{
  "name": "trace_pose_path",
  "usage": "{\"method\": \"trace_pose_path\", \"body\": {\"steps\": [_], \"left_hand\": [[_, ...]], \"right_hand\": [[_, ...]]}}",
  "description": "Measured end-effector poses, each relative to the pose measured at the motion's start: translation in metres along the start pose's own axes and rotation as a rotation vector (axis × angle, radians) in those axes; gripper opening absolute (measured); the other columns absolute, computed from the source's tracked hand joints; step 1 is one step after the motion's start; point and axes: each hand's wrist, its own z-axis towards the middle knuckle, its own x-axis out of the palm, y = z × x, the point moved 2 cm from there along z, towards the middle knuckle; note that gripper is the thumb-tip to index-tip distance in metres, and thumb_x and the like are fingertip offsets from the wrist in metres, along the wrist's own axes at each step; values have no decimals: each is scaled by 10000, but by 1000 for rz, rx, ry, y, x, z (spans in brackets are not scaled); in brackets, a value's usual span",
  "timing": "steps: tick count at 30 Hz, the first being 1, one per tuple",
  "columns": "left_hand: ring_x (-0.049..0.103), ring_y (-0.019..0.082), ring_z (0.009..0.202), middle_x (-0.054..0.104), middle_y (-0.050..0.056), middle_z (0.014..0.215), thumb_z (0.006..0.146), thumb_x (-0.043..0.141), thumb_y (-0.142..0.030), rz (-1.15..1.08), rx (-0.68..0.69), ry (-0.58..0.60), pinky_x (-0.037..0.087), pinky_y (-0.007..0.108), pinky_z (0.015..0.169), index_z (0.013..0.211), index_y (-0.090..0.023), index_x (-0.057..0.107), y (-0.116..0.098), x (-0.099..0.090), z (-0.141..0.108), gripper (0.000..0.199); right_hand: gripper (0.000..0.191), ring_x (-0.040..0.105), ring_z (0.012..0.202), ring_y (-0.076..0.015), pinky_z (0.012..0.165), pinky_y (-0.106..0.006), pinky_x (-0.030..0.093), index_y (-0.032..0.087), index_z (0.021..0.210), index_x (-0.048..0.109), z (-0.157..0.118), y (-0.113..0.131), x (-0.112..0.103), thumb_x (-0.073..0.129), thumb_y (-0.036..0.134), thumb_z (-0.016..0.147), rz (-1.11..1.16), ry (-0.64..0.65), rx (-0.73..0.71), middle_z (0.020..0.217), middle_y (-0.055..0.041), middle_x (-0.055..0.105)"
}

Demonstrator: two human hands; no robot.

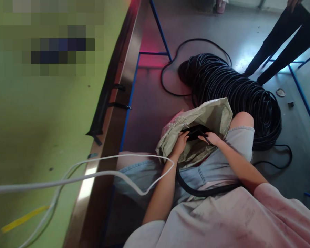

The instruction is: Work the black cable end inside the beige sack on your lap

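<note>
A crumpled pale woven sack (167,141) rests on my lap with its mouth spread wide. Inside the mouth lies a dark black bundle (196,130), its exact kind hard to make out. My left hand (181,143) reaches in from the near left, fingers curled at the bundle's edge. From the other side, my right hand (211,138) pinches a thin black strip at the bundle, its fingers closed. A thick black hose (196,191) curves across my lap below the sack and runs under my right forearm.
A large coil of black hose (229,86) lies on the floor beyond my knee. On my left is a green-topped table (74,113) with a metal edge. A white cable (98,175) loops over that edge near my left arm. Another person's dark-trousered legs (281,38) stand behind the coil.
</note>
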Motion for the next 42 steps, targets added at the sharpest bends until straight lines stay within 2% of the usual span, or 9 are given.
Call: {"method": "trace_pose_path", "body": {"steps": [3,10,16,20,23,28,33,37,42], "left_hand": [[660,242,1124,692,120,1189,980,550,-158,-15,9,10,523,421,1088,1295,-168,714,-2,-2,-1,355],[651,264,1173,692,153,1230,982,559,-152,-9,-25,4,505,435,1111,1304,-126,706,-6,0,0,355],[657,243,1139,696,124,1200,977,554,-151,-61,4,-3,511,421,1100,1297,-157,712,-8,-5,0,357],[659,246,1132,698,126,1182,966,569,-164,-82,9,-12,512,420,1095,1272,-157,721,-10,-5,1,342],[656,260,1148,706,142,1204,972,563,-187,-75,-17,-18,503,422,1096,1262,-151,716,-11,-4,1,331],[666,202,814,709,49,833,1016,471,-262,-147,-195,116,538,332,848,1243,-151,690,-6,2,0,335],[533,154,618,576,-10,672,1041,375,-327,-225,-249,191,430,268,641,926,-173,668,7,4,0,350],[557,162,656,602,-1,691,1031,413,-327,-215,-237,170,459,273,702,893,-180,661,13,6,1,320],[691,207,873,745,76,909,1000,510,-255,-170,-215,118,532,339,896,1231,-139,693,13,7,0,317]], "right_hand": [[480,749,949,-250,786,-246,522,162,991,774,1,-1,-1,698,632,935,-30,-50,-25,966,-112,780],[611,609,515,-162,541,-253,459,174,799,710,6,-13,3,642,776,880,179,74,20,624,-18,636],[532,699,814,-186,733,-227,497,162,968,738,7,-7,2,702,688,893,104,-77,-88,866,-54,738],[597,672,652,-184,631,-237,464,170,777,713,3,-5,-2,608,739,926,83,-27,-43,651,-28,660],[583,684,691,-194,657,-241,470,173,764,707,4,-6,-2,630,730,919,57,-34,-31,681,-36,675],[537,706,931,-196,806,-229,490,170,1137,717,9,-8,0,703,658,913,49,-100,-82,993,-65,752],[565,675,739,-176,660,-220,424,168,838,744,6,-7,-7,643,719,918,-36,-58,-81,716,-20,679],[530,708,812,-196,677,-222,430,182,917,771,4,-7,-7,665,702,918,-81,-96,-90,814,-45,738],[514,733,1062,-260,827,-248,495,215,1174,765,5,-7,-3,706,656,917,-145,-130,-48,1068,-111,784]]}}
